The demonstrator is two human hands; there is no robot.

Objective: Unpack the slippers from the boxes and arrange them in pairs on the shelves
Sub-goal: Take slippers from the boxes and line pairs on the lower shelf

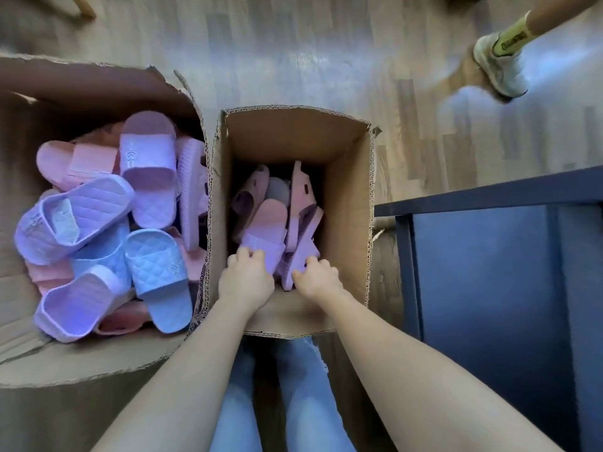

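a pink slipper (264,230) lies low in the small box (346,197), and the left hand (246,278) grips its near end. just beside it, the right hand (318,277) curls round an edge-on lilac slipper (295,259). both look wedged among others, so a pull may drag neighbours up or yield a mismatched pair. the dark shelf (489,194) stands to the right.

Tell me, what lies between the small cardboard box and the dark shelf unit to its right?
In the head view, only a narrow strip of wooden floor separates the small box from the shelf unit.
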